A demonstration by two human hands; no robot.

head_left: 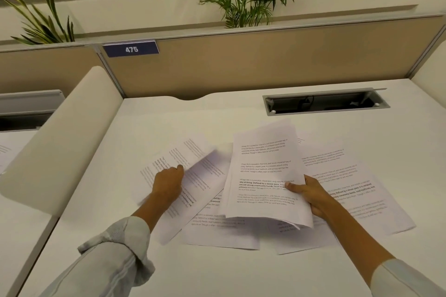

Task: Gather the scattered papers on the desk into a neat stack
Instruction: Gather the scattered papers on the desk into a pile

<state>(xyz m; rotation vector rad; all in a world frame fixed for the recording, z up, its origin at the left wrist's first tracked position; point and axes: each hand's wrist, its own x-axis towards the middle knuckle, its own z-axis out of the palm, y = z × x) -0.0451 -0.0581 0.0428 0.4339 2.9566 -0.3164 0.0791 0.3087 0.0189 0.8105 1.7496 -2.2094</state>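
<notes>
White worktop (217, 272) carries the loose printed sheets (357, 190) fanned between my hands, light, floppy and slippery, so my right hand (311, 194) clamps its fingers on the gathered bundle (263, 173) by its edge while my left hand (169, 182) pinches a blurred sheet (205, 166).

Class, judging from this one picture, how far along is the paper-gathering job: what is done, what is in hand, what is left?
Done: the right hand holds a partial stack lifted off the desk. In hand: the left hand is picking up a blurred sheet. Left: several loose sheets lie spread underneath, and nothing is squared up.
</notes>
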